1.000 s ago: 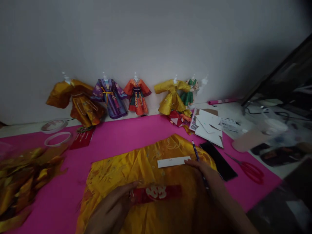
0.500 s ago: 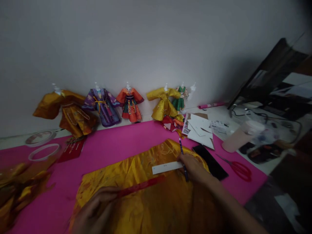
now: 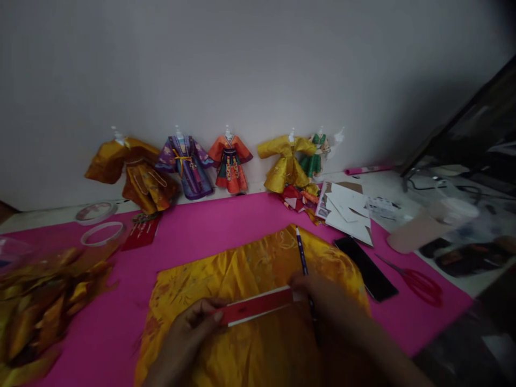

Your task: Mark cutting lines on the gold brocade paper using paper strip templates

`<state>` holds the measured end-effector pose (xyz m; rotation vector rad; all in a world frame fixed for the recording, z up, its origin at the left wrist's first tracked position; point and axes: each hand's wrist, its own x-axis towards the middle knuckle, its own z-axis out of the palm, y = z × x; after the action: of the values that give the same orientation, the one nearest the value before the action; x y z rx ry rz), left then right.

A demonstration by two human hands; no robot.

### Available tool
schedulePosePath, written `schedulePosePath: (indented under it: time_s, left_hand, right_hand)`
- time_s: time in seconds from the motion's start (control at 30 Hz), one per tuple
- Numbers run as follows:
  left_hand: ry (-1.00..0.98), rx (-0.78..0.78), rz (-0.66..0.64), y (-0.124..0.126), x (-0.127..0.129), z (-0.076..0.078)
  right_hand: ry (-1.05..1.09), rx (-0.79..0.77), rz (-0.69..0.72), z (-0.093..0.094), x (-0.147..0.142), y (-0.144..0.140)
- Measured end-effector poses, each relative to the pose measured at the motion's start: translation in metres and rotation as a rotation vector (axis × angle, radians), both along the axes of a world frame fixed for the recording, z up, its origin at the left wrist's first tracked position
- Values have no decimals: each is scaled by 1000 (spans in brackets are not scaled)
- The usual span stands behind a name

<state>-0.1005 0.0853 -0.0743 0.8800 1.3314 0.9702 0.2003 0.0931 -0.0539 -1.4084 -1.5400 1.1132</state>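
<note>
My left hand (image 3: 189,333) pinches the left end of a red strip (image 3: 260,307) between thumb and fingers. The red piece lies over a white strip (image 3: 245,321), whose edges show above and below it. At the other end, my right hand (image 3: 320,298) is closed on the white strip and on a dark pencil (image 3: 301,251) that points away from me. Both hands are over golden-yellow patterned satin fabric (image 3: 258,260). The right fingertips are partly hidden and blurred.
A pink mat (image 3: 226,220) covers the table. To the right lie a black phone (image 3: 366,269), red-handled scissors (image 3: 419,285) and a pale bottle (image 3: 427,228). Fabric scraps (image 3: 44,306) are heaped at left. Small dressed mannequins, one in purple (image 3: 187,166), line the wall.
My left hand has brought the red strip up and right onto the white strip, which has come down slightly. The camera view has shifted left, so the background appears farther right.
</note>
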Motion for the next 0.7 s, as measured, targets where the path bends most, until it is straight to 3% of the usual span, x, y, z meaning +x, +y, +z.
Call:
schedulePosePath:
  time_s: [0.13,0.3,0.47,0.6,0.7]
  left_hand:
    - [-24,-66,31,-2,8,-3]
    - [-10,-87,77,-4,12,2]
    - [16,-66,88,-7,8,1]
    - [23,0,83,-10,11,0]
    - [-62,2,127,-12,18,5]
  right_hand:
    - [24,-65,90,-2,-17,-7]
    - [85,103,24,13,-24,-12]
    - [262,-42,-56,24,-29,-17]
    - [177,-74,-200,21,-33,-18]
    - [194,-59,-220,18,-32,-17]
